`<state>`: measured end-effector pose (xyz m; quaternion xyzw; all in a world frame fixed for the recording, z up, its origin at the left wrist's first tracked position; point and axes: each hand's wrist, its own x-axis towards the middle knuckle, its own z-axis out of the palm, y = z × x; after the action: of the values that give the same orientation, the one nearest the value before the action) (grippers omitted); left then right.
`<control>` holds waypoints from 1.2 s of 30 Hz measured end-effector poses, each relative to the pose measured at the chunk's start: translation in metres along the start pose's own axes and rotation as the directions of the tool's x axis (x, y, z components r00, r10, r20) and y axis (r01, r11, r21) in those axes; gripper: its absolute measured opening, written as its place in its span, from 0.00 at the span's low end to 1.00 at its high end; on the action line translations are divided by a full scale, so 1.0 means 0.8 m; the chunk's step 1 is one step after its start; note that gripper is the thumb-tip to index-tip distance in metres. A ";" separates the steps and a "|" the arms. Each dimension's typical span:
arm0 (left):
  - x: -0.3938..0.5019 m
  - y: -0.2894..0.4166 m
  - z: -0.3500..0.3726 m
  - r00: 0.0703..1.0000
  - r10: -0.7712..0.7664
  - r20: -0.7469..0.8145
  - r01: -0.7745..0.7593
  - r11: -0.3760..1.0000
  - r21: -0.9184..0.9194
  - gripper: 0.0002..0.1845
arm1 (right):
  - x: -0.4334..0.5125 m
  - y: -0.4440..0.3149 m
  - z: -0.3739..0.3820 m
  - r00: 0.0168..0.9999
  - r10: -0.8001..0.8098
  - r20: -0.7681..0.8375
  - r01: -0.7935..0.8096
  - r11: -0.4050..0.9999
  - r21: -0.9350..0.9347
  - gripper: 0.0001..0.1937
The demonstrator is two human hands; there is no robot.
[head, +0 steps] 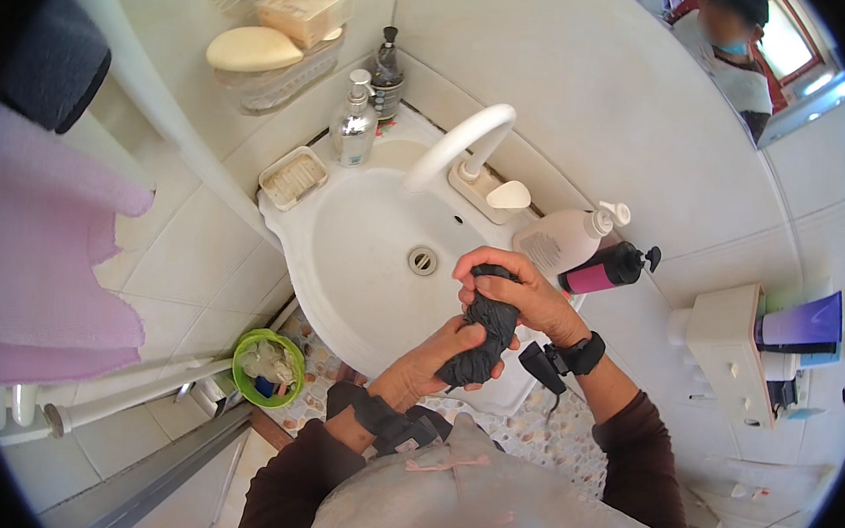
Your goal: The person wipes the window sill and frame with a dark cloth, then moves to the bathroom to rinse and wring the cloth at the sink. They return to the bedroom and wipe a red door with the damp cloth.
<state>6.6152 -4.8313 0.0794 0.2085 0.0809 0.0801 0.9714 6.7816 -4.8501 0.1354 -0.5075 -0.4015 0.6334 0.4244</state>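
Observation:
A dark grey cloth (491, 321), bunched into a twisted roll, is held over the right front part of a white wash basin (341, 257). My left hand (439, 355) grips its lower end, thumb on top. Around the upper end my right hand (521, 290) is closed, fingers curled over the fabric. Both wrists wear black straps. Behind the cloth, the basin's drain (423, 261) is visible with no water standing over it. The white curved faucet (470, 137) arches above the bowl, its lever (508, 195) to the right of the spout.
Pump bottles stand on the rim: a silver one (353, 128), a white one (558, 237) and a black-pink one (601, 269). A soap dish (294, 178) sits at the left corner. Low left is a green bin (269, 367). Purple towels (59, 250) hang left; a small cabinet (721, 351) is right.

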 end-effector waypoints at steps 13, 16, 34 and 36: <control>0.075 -0.070 -0.089 0.632 0.367 -0.683 0.380 0.621 0.686 0.21 | 0.079 0.121 -0.002 0.956 -0.212 -0.205 -0.100 0.423 -0.901 0.06; 0.054 -0.049 -0.085 0.805 0.223 -0.549 0.238 0.726 0.645 0.24 | 0.060 0.094 -0.014 0.979 -0.129 -0.159 -0.022 0.705 -0.709 0.11; 0.027 -0.023 -0.029 0.971 0.181 0.157 -0.068 0.836 -0.545 0.33 | 0.043 0.047 0.002 0.987 -0.111 -0.116 0.124 0.987 0.106 0.39; 0.027 -0.029 -0.027 0.986 0.149 0.074 -0.095 0.872 -0.481 0.34 | 0.047 0.036 0.009 0.981 0.027 -0.191 -0.027 1.000 0.002 0.28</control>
<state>6.6352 -4.8393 0.0478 -0.0274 -0.0075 0.1472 0.9887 6.7658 -4.8244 0.0983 -0.5716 -0.3520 0.5873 0.4521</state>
